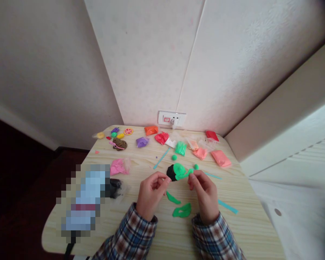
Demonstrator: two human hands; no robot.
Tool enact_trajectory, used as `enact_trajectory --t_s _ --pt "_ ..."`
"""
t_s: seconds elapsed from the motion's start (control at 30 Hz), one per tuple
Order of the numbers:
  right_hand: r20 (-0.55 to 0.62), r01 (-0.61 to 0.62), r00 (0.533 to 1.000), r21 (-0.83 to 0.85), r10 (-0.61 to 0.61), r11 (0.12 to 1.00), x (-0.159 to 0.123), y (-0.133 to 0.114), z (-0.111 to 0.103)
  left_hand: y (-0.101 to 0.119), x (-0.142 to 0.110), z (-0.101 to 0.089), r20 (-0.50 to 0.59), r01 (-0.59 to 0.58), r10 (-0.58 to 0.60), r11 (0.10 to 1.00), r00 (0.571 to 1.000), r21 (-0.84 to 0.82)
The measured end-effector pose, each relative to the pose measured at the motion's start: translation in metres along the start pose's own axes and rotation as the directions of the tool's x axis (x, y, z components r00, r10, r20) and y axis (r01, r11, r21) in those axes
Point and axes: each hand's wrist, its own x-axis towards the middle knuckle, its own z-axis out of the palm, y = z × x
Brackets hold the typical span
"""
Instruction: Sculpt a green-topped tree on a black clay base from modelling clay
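A flat black clay piece (171, 174) with a round of green clay (179, 169) on top is between my hands. My left hand (151, 191) is closed, thumb and fingertip pinched at the black piece's lower left edge. In my right hand (206, 195), thumb and fingers pinch the end of a thin green clay strip (189, 173) that stretches to the green round. Below, on the table, lie a curved green clay sliver (173, 198) and a flat green clay scrap with a hole (182, 210). Two small green balls sit behind, one a green ball (174, 157).
Several clay packets, including a green packet (181, 148) and a salmon packet (221, 158), line the table's back. Blue tool strips (228, 206) lie around. At left are a brown clay shape (120, 144), a black packet (115, 188) and a blurred-out device (86, 198) with a cable.
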Motion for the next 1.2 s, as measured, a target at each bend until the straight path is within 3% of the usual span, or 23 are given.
enact_trajectory --t_s 0.2,0.63,1.2 --pt "-0.033 0.022 0.999 -0.048 -0.023 0.999 -0.005 0.001 -0.002 0.003 0.003 0.013 0.046 0.075 -0.072 0.996 0.996 -0.055" --pt "-0.023 -0.012 1.0 0.002 0.012 1.0 -0.003 -0.004 0.004 0.008 0.009 0.03 -0.006 0.196 -0.201 0.962 0.98 -0.19" --pt "-0.011 -0.054 0.998 0.002 0.054 0.999 0.006 -0.01 0.001 0.007 0.009 0.029 -0.002 0.165 -0.17 0.963 0.986 -0.215"
